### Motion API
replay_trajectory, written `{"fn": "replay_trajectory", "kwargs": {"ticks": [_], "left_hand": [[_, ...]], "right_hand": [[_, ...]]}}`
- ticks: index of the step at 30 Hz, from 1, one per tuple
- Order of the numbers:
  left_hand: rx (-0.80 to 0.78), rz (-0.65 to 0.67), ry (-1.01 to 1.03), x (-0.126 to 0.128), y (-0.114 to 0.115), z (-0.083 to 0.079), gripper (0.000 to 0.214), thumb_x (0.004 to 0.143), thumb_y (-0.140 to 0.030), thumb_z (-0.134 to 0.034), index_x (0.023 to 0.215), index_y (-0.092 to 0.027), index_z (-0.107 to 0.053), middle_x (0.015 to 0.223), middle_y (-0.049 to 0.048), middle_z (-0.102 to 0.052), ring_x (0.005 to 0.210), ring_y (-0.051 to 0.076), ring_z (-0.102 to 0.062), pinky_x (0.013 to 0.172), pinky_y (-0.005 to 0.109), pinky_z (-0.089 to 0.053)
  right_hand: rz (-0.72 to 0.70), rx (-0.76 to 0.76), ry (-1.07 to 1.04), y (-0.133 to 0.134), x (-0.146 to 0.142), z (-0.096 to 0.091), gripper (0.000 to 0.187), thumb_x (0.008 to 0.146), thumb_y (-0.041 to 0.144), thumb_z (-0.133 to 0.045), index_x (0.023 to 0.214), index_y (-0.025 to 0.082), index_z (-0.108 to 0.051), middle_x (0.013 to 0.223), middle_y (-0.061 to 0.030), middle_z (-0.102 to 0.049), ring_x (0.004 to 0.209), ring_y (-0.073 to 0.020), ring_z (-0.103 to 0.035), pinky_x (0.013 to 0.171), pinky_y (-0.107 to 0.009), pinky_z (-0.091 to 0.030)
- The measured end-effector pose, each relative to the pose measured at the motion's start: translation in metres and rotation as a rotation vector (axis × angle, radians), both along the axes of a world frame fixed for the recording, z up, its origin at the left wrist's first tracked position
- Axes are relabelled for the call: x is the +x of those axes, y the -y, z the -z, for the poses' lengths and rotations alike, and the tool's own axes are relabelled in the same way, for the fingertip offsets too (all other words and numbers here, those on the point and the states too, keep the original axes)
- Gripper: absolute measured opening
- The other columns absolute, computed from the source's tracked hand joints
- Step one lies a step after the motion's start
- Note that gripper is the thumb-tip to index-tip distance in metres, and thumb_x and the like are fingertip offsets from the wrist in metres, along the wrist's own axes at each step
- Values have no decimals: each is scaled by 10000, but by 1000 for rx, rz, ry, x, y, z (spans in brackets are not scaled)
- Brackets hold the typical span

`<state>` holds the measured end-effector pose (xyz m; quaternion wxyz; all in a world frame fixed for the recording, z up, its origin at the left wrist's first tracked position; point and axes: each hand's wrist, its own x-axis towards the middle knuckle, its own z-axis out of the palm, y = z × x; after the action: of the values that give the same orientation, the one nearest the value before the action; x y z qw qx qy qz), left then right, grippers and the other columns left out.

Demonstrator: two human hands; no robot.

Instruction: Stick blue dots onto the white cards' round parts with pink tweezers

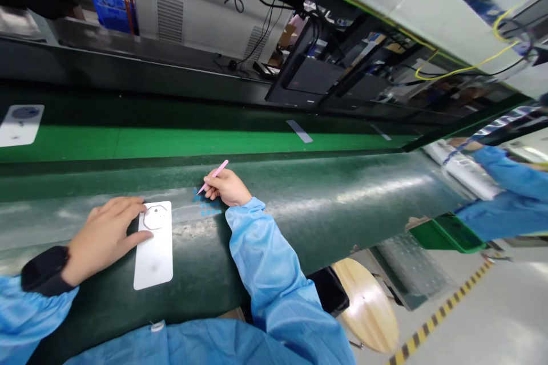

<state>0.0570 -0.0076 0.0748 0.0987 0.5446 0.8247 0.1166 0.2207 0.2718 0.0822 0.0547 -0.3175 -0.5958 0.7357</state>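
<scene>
A white phone back cover (154, 256) with a dark-outlined round area near its top lies on the dark green bench mat. My left hand (107, 231) holds it at the left edge, with the fingertips near the upper corner and the thumb lower down. Pink tweezers (220, 169) are pinched in my right hand (226, 187). Their tip points down at small blue stickers (209, 213), set in rows on a clear sheet (184, 197) to the right of the cover. Whether the tip grips a sticker is too small to tell.
Behind the bench runs a green conveyor belt (171, 142), carrying another white phone cover (19, 134) at far left and a grey strip (299, 131). Dark monitors (314, 77) hang beyond it. At right are a person's blue sleeve (505, 182), a green bin (454, 234) and a wooden stool (368, 308).
</scene>
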Motion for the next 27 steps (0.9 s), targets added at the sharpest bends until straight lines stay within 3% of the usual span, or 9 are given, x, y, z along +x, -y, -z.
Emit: {"fn": "replay_trajectory", "kwargs": {"ticks": [4,10,21,27], "left_hand": [[-29,72,-24,6,-9,19,455,892,-571,-751,1275,-341,-838,1499,124,-760,1498,474,-614,1136,636,-571],[124,158,-9,19,-6,30,412,964,-583,-714,1302,-381,-838,1502,115,-757,1462,471,-625,1106,640,-566],[175,183,39,29,-6,32,406,966,-552,-732,1312,-365,-832,1489,131,-758,1457,472,-623,1095,629,-572],[166,178,28,28,-5,33,408,970,-582,-715,1305,-379,-831,1487,123,-756,1453,473,-613,1075,623,-563]], "right_hand": [[2,-8,-59,27,2,1,372,881,352,-881,703,182,-602,604,-13,-672,519,-119,-653,469,-170,-492],[-29,62,41,67,-3,7,282,934,295,-832,782,176,-626,679,-25,-715,540,-120,-665,474,-182,-513],[-53,127,127,66,7,11,303,967,347,-777,760,179,-632,624,-35,-702,526,-133,-648,505,-214,-545],[-24,118,142,70,7,6,283,964,278,-769,738,186,-627,622,-20,-687,505,-122,-631,486,-201,-509]]}}
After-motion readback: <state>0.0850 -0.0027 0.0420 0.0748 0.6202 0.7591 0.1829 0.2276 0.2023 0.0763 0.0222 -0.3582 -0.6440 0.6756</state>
